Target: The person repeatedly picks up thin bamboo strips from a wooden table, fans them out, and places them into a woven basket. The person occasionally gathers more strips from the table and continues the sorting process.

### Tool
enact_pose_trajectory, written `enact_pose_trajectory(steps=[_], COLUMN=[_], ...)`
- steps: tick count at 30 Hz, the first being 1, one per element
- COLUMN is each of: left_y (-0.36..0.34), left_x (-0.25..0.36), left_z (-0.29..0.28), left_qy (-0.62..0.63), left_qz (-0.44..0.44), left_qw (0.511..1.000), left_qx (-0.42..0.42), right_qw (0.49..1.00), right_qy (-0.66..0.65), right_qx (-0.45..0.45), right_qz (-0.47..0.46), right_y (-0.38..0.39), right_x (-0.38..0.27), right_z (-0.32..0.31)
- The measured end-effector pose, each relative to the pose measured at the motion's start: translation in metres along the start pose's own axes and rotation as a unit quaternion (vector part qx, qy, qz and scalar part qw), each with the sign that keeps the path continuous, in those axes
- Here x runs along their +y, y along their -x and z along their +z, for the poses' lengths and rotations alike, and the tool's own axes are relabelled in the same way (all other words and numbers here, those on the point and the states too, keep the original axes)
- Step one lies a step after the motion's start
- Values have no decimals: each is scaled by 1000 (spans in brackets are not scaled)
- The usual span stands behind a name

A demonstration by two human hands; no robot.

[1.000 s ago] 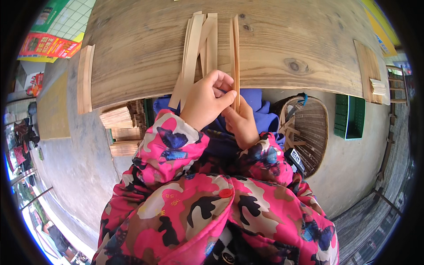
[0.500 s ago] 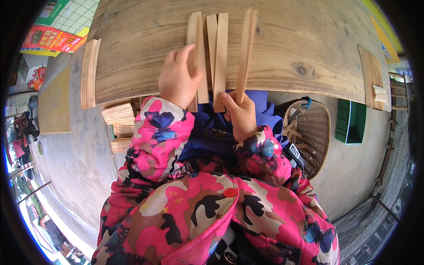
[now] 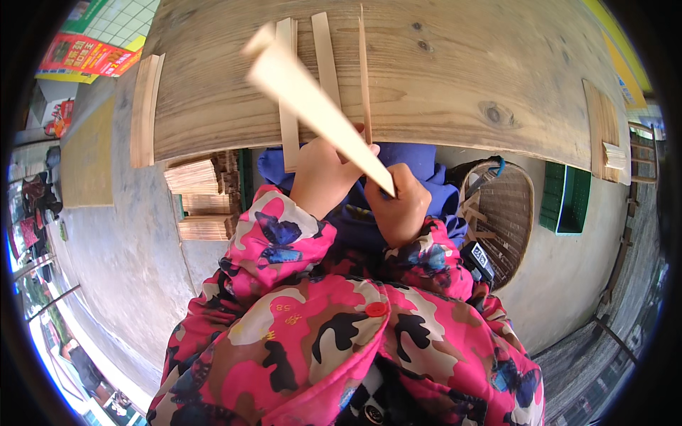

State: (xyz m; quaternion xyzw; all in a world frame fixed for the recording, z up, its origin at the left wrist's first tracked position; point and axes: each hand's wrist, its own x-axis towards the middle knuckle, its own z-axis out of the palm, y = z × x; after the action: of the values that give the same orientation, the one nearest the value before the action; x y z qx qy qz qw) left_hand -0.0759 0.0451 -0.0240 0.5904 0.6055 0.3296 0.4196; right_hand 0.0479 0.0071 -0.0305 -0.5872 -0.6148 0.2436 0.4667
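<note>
In my closed right hand [image 3: 403, 206] are pale, flat wooden strips [image 3: 312, 110], slanting up and left across the view and smeared by motion. They pass in front of my left hand [image 3: 323, 174], whose fingers are partly hidden. Those fingers look closed on the lower end of another thin wooden strip [image 3: 364, 78], seen edge-on and pointing away from me. To the left of it, a loose strip [image 3: 326, 53] lies on the wooden table [image 3: 455, 78]. Further left, a small bundle of strips [image 3: 290, 106] overhangs the table's near edge.
A strip stack [image 3: 144, 106] sits at the table's left end, with boards [image 3: 600, 124] and a small bundle [image 3: 614, 156] at the right. Below are strip piles [image 3: 195, 177], a woven basket [image 3: 508, 213] holding wood pieces, and a green crate [image 3: 565, 199]. Blue cloth [image 3: 433, 195] covers my lap.
My left hand has come down and right, to the edge-on strip. My right hand has moved slightly lower and right, and the strips in it now slant to the left.
</note>
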Motion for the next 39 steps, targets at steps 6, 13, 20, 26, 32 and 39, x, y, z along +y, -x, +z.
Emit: enact_pose_trajectory(steps=[6,13,20,26,32,39], left_y=[8,13,13,16,15,15], left_x=[4,15,16,16,15,13], left_z=[-6,-18,-20,-18,-18,-17], left_qy=[291,385,387,374,391,375], left_qz=[-54,-88,-79,-60,-62,-89], left_qw=[953,910,910,918,908,911], left_qx=[-61,-126,-125,-115,-135,-147], right_qw=[1000,902,872,841,801,821], right_qy=[-17,-350,-392,-435,-494,-465], right_qx=[-16,-102,-142,-154,-147,-120], right_qz=[-14,232,257,281,306,309], right_y=[0,-8,-8,-9,-7,-6], right_x=[-7,-8,-3,-2,-6,0], right_z=[-8,-13,-17,-19,-21,-18])
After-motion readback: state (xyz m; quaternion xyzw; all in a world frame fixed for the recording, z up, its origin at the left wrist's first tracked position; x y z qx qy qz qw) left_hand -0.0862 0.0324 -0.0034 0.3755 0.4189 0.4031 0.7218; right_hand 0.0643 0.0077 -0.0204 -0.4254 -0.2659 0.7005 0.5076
